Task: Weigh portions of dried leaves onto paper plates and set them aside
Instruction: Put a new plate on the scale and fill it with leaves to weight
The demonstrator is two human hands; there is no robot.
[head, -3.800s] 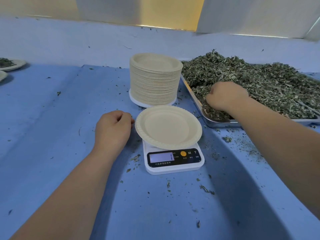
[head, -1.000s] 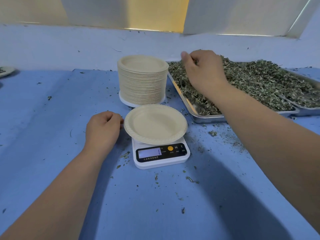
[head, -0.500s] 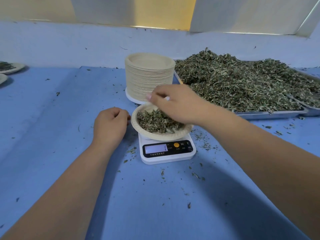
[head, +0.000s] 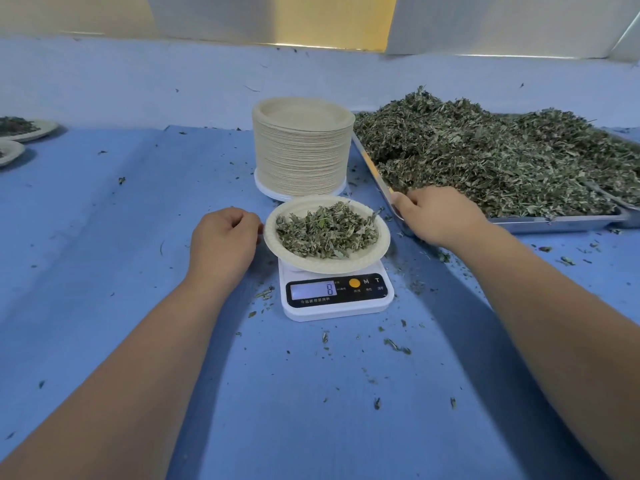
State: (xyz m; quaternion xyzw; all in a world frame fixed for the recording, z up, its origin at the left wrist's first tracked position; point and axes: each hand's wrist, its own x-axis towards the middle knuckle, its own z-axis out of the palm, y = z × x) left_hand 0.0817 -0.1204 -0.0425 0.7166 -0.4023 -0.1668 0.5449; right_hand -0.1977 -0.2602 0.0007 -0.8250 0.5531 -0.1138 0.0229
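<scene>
A paper plate (head: 346,266) holding a mound of dried leaves (head: 325,232) sits on a small white digital scale (head: 336,306), whose display shows an 8. My left hand (head: 223,244) rests on the blue table as a curled fist just left of the plate's rim and holds nothing. My right hand (head: 440,216) lies over the near left corner of the metal tray (head: 554,225), thumb along the rim. Its fingers curl down at the edge of the big leaf pile (head: 485,157), and what they hold is hidden.
A tall stack of paper plates (head: 301,154) stands right behind the scale, beside the tray. Two plates (head: 38,131) (head: 14,152) lie at the far left edge, one holding leaves. Leaf crumbs are scattered on the blue table around the scale.
My right hand took leaves from the tray, dropped them onto the formerly empty plate and has moved back to the tray's corner. My left hand has stayed put.
</scene>
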